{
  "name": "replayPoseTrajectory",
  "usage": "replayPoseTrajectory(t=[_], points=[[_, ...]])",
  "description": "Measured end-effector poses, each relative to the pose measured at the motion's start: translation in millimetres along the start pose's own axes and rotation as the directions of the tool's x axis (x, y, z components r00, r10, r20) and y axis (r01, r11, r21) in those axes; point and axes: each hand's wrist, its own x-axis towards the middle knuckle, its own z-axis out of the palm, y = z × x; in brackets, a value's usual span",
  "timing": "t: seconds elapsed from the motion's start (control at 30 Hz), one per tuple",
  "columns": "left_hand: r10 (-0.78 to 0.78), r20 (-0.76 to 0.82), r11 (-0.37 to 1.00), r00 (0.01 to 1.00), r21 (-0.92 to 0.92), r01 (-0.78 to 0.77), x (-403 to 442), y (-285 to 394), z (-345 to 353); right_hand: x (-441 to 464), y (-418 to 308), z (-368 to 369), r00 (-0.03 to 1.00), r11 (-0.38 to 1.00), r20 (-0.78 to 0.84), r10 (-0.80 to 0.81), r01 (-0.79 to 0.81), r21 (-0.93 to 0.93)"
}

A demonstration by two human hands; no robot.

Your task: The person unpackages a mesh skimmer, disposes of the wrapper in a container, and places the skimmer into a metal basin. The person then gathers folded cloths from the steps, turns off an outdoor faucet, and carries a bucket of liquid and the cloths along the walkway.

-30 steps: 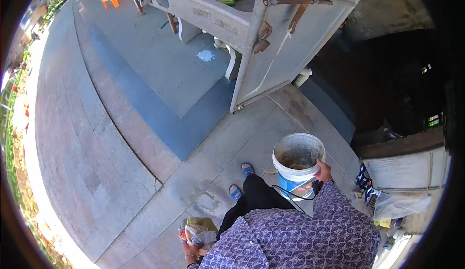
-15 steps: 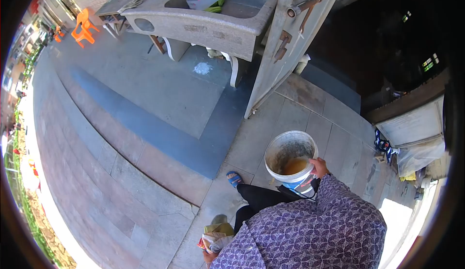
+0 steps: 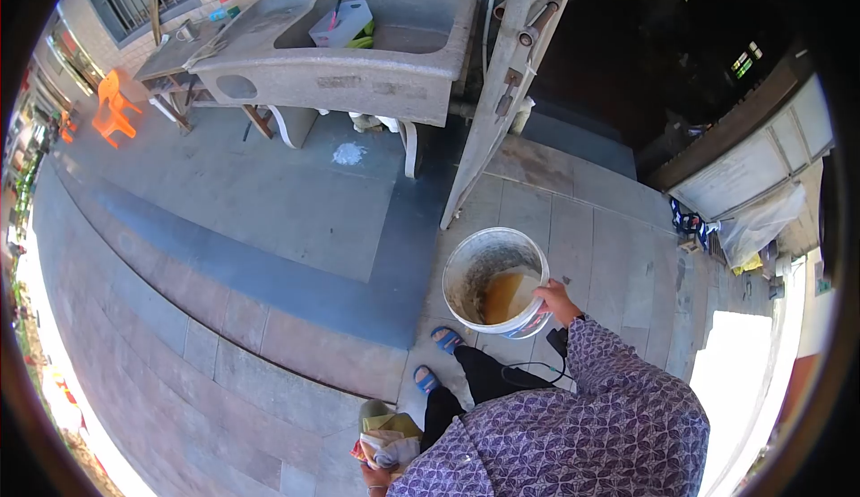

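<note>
My right hand [image 3: 557, 302] grips the rim of a white plastic bucket [image 3: 460, 264] at its right side. The bucket is tilted, its inner wall is stained grey, and some brownish liquid [image 3: 503, 297] lies inside. Low in the view, my left hand [image 3: 376, 476] is closed around a bundle of folded cloths [image 3: 391, 443] in yellowish, white and red tones. Part of that hand is hidden by the cloths and the patterned sleeve. Below the bucket are my feet in blue sandals [image 3: 446, 338].
A stone sink [image 3: 331, 74] holds a white basket [image 3: 333, 31] and green vegetables [image 3: 362, 40]. Right of it stands an open metal door [image 3: 502, 94] beside a dark doorway. An orange chair [image 3: 115, 107] is far left. White powder [image 3: 349, 153] lies on the floor. A step edge [image 3: 260, 354] crosses the left.
The bucket has shifted left in view and tips more, showing more of the liquid. A second sandal has come into sight. The view has turned, bringing more of the sink and wall in.
</note>
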Motion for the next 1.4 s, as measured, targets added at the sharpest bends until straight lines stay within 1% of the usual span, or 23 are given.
replayPoseTrajectory(t=[0.07, 0.17, 0.23, 0.27, 0.33, 0.4, 0.47, 0.53, 0.63, 0.77, 0.8, 0.87, 0.93, 0.97, 1.0, 1.07, 1.13, 1.17, 1.2, 1.23, 1.3, 1.37, 1.4], points=[[0.014, -0.003, 1.000, 1.000, 0.011, -0.014, 10.0, -2.4, -16.1, 3.5, 0.8, 30.7, 0.999, 1.000, 0.025, 0.020, -0.020, 0.017], [0.022, -0.008, 0.999, 1.000, 0.024, -0.022, 17.4, -11.7, -32.2, 26.8, 14.1, 84.0, 0.999, 1.000, 0.054, -0.007, 0.008, -0.014], [0.016, -0.009, 1.000, 1.000, 0.027, -0.016, 18.1, -17.3, -36.3, 39.7, 18.3, 119.6, 0.998, 0.996, 0.065, 0.024, -0.019, -0.088], [0.015, -0.004, 0.999, 1.000, 0.029, -0.015, 18.4, -16.7, -34.9, 44.4, 18.2, 136.4, 0.998, 0.996, 0.066, 0.026, -0.020, -0.085], [0.012, 0.013, 0.999, 1.000, 0.030, -0.012, 16.7, -12.7, -26.6, 50.8, 21.4, 172.3, 0.993, 1.000, 0.113, 0.027, -0.025, -0.016], [0.014, 0.032, 0.999, 0.999, 0.035, -0.016, 19.2, 11.8, -13.3, 63.8, 24.6, 204.9, 0.989, 0.998, 0.144, 0.040, -0.047, 0.045], [0.017, 0.056, 0.999, 0.998, 0.028, -0.019, 16.6, 27.5, 2.5, 72.3, 33.4, 231.2, 0.976, 0.990, 0.202, 0.087, -0.107, 0.092], [0.026, 0.085, 0.999, 0.996, 0.030, -0.029, 16.7, 42.4, 13.7, 82.3, 50.5, 256.7, 0.957, 0.974, 0.278, 0.083, -0.136, 0.180], [0.032, 0.126, 0.999, 0.992, 0.022, -0.035, 10.5, 55.3, 33.3, 107.9, 94.7, 295.1, 0.955, 0.968, 0.279, 0.104, -0.161, 0.191], [0.038, 0.158, 0.998, 0.987, 0.035, -0.044, -3.2, 50.9, 47.8, 113.3, 130.1, 315.4, 0.943, 0.970, 0.272, 0.192, -0.225, 0.096], [0.040, 0.163, 0.998, 0.986, 0.039, -0.047, -8.1, 44.5, 47.9, 111.0, 130.7, 315.7, 0.934, 0.974, 0.282, 0.220, -0.228, -0.006], [0.066, 0.172, 0.996, 0.983, 0.055, -0.077, -9.6, 34.7, 44.3, 105.9, 123.0, 306.9, 0.921, 0.953, 0.269, 0.282, -0.237, -0.189], [0.129, 0.195, 0.987, 0.972, 0.071, -0.145, -4.2, 25.6, 32.3, 98.5, 113.9, 285.2, 0.845, 0.909, 0.418, 0.333, -0.170, -0.381], [0.165, 0.220, 0.978, 0.962, 0.093, -0.189, 0.0, 29.8, 25.5, 96.1, 126.1, 268.2, 0.841, 0.923, 0.461, 0.281, -0.105, -0.371], [0.199, 0.229, 0.968, 0.953, 0.105, -0.227, 14.9, 40.6, 23.8, 89.0, 141.5, 253.3, 0.892, 0.954, 0.431, 0.136, 0.000, -0.301], [0.258, 0.279, 0.944, 0.925, 0.133, -0.303, 28.0, 52.8, 15.4, 75.2, 132.8, 215.8, 0.875, 0.933, 0.469, 0.120, 0.063, -0.356], [0.309, 0.308, 0.912, 0.900, 0.171, -0.372, 42.1, 65.7, 7.6, 53.5, 119.3, 172.7, 0.902, 0.921, 0.384, 0.198, -0.038, -0.388], [0.333, 0.321, 0.897, 0.887, 0.184, -0.403, 47.5, 72.1, 4.8, 45.1, 131.0, 144.6, 0.924, 0.942, 0.340, 0.174, -0.056, -0.330], [0.355, 0.337, 0.877, 0.872, 0.202, -0.436, 54.0, 78.9, 1.0, 30.8, 143.4, 111.2, 0.943, 0.967, 0.314, 0.109, -0.028, -0.252], [0.377, 0.346, 0.863, 0.859, 0.207, -0.462, 58.0, 86.8, 1.6, 21.0, 152.3, 85.4, 0.947, 0.927, 0.201, 0.251, -0.176, -0.331], [0.415, 0.378, 0.823, 0.828, 0.231, -0.519, 67.4, 104.1, -1.3, -15.1, 179.4, 25.2, 0.938, 0.881, 0.073, 0.338, -0.288, -0.375], [0.447, 0.403, 0.780, 0.798, 0.261, -0.569, 74.9, 120.7, -6.6, -57.9, 213.1, -25.0, 0.881, 0.824, -0.028, 0.472, -0.452, -0.342], [0.464, 0.414, 0.757, 0.783, 0.275, -0.593, 78.4, 129.3, -8.5, -83.6, 236.1, -45.6, 0.870, 0.832, -0.083, 0.487, -0.490, -0.260]])
